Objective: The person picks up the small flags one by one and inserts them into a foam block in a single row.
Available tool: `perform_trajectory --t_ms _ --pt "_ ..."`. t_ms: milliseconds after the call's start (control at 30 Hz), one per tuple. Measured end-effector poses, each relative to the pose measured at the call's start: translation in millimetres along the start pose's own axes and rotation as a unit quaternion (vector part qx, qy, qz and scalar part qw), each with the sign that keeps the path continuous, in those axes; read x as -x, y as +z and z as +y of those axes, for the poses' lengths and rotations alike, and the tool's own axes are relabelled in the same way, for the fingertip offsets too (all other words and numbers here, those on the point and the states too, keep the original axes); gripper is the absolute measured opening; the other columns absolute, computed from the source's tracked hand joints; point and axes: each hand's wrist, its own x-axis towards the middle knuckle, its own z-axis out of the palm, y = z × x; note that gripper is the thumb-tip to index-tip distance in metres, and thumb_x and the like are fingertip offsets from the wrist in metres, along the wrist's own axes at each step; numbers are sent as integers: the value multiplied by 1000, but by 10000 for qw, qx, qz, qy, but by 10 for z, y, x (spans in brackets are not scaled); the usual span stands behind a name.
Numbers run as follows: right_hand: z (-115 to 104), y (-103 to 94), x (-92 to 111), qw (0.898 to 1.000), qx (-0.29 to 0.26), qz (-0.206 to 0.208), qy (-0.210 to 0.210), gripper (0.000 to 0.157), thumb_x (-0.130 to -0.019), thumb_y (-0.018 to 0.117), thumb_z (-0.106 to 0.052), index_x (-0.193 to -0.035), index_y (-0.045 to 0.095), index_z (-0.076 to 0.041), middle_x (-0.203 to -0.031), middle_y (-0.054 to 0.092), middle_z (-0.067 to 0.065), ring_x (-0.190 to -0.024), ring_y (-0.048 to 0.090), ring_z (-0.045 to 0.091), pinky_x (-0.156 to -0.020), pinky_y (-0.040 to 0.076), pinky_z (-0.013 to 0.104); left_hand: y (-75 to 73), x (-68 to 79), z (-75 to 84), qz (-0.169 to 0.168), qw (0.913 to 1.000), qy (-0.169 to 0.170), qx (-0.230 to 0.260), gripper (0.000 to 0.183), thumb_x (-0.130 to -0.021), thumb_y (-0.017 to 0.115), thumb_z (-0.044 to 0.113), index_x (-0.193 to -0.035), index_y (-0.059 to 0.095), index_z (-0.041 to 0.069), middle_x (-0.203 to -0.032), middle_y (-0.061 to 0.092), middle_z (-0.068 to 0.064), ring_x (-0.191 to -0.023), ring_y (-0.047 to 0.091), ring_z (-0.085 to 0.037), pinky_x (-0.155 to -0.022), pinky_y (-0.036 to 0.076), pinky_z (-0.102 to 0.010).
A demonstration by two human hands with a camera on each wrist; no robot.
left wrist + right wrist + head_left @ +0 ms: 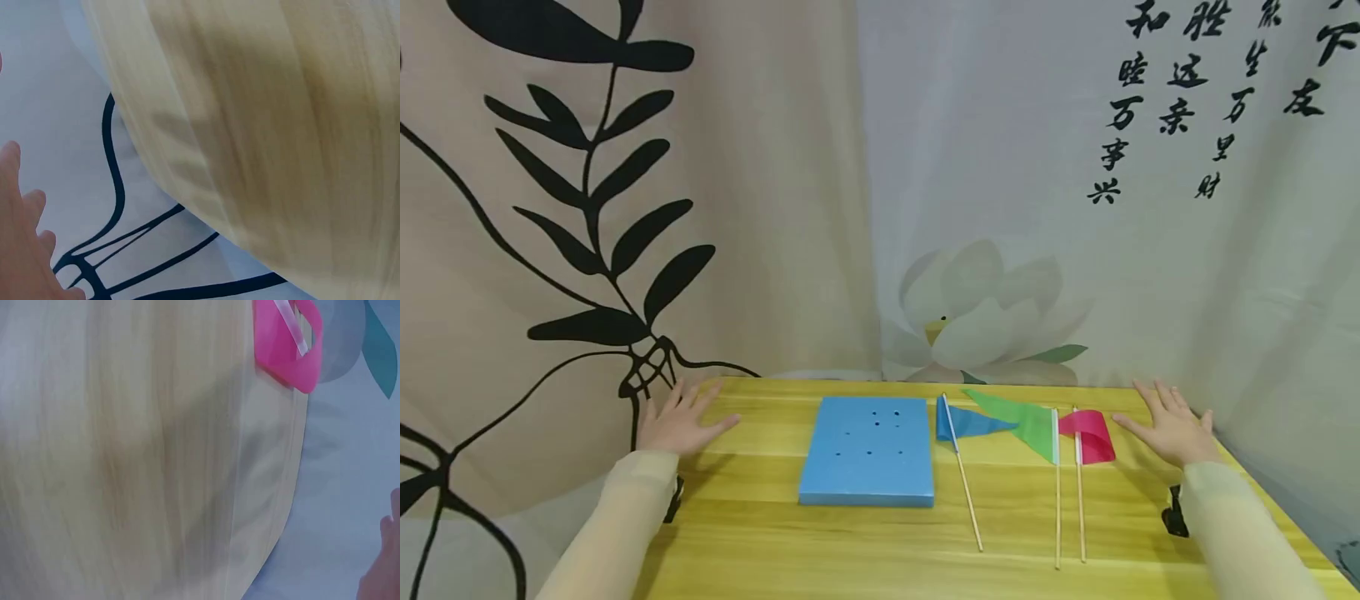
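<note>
So my left grip (683,421) is spread wide, fingers fanned out and thumb pointing in toward the middle of the desk (752,533). Same deal with my right grip (1172,425), a mirror copy on the other side, thumb out too. Both cast shadows on the wood.

Closest to my right grip, just left of it, is the pink flag (1097,437), its cloth curled over in a loop. Next one further left is the green flag (1026,423), then the blue flag (966,422), whose tip reaches the green cloth. All three sticks run back my way, with the blue one slanted.

Over to the right of my left grip, well apart from it, there's a flat blue block (868,479) dotted with little dark holes, right beside the blue flag.
</note>
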Motion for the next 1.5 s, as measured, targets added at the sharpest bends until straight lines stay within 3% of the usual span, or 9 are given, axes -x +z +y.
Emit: perform_trajectory --t_ms 333,600,733,900,1133,1233,1367,1433,1500 --pt "5 38 78 9979 -461 447 -83 85 -97 48 -56 -158 2 -17 -155 6 32 -137 7 56 -85 -12 83 -100 -84 123 71 9996 122 -233 87 -89 33 76 -157 12 27 -158 12 -22 -142 2 -48 -102 -9 -71" --pt "-385 46 53 9931 -930 662 -256 85 -97 51 -52 -158 5 -15 -153 19 32 -130 23 60 -88 -12 81 -119 -83 253 709 9967 365 162 79 -94 36 69 -156 23 22 -154 26 -21 -134 28 -51 -97 18 -76" --pt "-572 74 84 9921 -953 720 -383 83 -96 55 -50 -156 16 -8 -149 27 33 -129 28 58 -90 -1 83 -69 -84 321 661 9951 419 600 77 -96 36 66 -156 25 20 -152 31 -22 -129 36 -51 -92 30 -73" --pt "-820 135 123 9924 -855 633 -625 67 -95 59 -45 -140 46 2 -137 44 33 -125 37 55 -92 17 78 2 -37 490 325 9858 76 1646 80 -97 34 65 -154 27 10 -147 39 -24 -122 46 -48 -92 38 -64" --pt "-1150 221 148 9842 -1334 2 -1163 50 -94 63 -37 -125 62 2 -126 57 27 -120 46 50 -92 38 65 149 -35 721 70 9441 -307 3280 77 -96 45 60 -150 35 6 -136 50 -23 -116 54 -39 -92 45 -54" --pt "-1283 261 151 9765 -1758 -216 -1225 47 -94 65 -34 -124 63 1 -124 59 22 -117 50 45 -90 44 57 223 -19 808 -103 9148 -361 4022 77 -96 51 56 -150 33 5 -136 48 -23 -111 57 -37 -87 49 -49" --pt "-1454 318 136 9637 -2381 -490 -1102 43 -93 67 -31 -123 64 0 -121 62 16 -102 57 32 -78 50 42 364 6 881 -409 8661 -529 4954 76 -96 57 49 -152 28 6 -139 44 -23 -110 57 -36 -83 52 -45" --pt "-1530 360 122 9575 -2646 -557 -1002 40 -92 68 -30 -121 65 -1 -115 64 14 -94 58 26 -73 49 37 432 19 910 -483 8507 -603 5199 75 -96 59 45 -152 28 7 -140 43 -23 -111 57 -35 -82 52 -44" --pt "-1592 417 107 9524 -2836 -595 -950 38 -92 68 -29 -118 66 -1 -107 65 10 -88 58 21 -70 49 34 487 25 939 -535 8418 -639 5333 75 -96 60 43 -152 26 7 -140 43 -24 -110 58 -35 -81 53 -43"
